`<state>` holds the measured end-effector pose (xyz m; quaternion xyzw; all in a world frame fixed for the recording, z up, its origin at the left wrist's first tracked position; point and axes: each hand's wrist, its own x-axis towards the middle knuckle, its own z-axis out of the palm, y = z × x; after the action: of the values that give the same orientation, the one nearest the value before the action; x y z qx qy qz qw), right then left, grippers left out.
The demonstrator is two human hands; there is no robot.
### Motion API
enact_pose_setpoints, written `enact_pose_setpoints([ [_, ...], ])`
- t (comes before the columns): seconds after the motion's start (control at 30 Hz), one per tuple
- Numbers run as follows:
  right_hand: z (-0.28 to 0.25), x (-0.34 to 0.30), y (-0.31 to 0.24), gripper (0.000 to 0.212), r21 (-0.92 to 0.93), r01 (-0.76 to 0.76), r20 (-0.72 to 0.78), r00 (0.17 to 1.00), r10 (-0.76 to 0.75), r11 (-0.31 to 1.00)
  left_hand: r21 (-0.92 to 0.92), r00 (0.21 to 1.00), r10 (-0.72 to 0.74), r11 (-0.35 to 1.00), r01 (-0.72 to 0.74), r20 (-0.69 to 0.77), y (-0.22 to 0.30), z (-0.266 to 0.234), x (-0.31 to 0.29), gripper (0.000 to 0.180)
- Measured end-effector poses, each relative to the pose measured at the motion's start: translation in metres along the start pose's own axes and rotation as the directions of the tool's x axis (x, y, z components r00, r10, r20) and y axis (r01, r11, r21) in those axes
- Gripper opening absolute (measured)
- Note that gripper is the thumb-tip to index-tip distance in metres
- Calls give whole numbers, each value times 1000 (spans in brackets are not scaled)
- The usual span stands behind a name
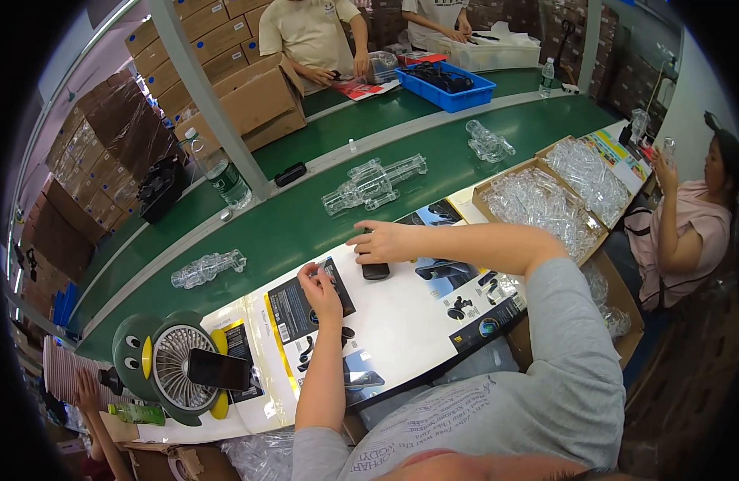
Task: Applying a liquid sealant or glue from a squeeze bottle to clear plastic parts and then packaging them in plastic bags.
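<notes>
My right hand (383, 243) reaches in from the right, its fingers bent around a small black rounded object (376, 272) at the white work surface. The hand covers part of that object, and its exact kind does not show. To its left, my left hand (321, 295) is raised over a dark printed panel (289, 310), fingers loosely bent and apart, with nothing plain to see in them. Beyond my hands, a group of clear plastic parts (369, 186) lies on the green conveyor belt (305, 212).
Cartons of clear plastic parts (538, 210) stand at the right, near a seated person (678, 232). On the left are a penguin-shaped fan (177, 365), with a phone (217, 370) before it, and a water bottle (219, 172). Across the belt sits a blue bin (450, 98).
</notes>
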<state>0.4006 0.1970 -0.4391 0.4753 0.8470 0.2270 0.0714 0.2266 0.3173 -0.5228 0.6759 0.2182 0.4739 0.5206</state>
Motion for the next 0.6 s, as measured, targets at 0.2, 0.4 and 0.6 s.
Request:
enact_pose_setpoints([
  [0.2, -31, -15, -19, 57, 626, -411, -334, 627, 704, 663, 2, 999, -23, 1000, 23, -26, -5, -5, 0, 21],
  [0.4, 17, -26, -43, 55, 854, 450, 200, 183, 962, -263, -2, 1000, -3, 1000, 3, -26, 1, -2, 0, 19],
  [0.6, 40, -39, -49, 30, 357, 773, 576, 261, 775, -525, 44, 1000, -2, 999, 3, -27, 2, -7, -5, 17],
])
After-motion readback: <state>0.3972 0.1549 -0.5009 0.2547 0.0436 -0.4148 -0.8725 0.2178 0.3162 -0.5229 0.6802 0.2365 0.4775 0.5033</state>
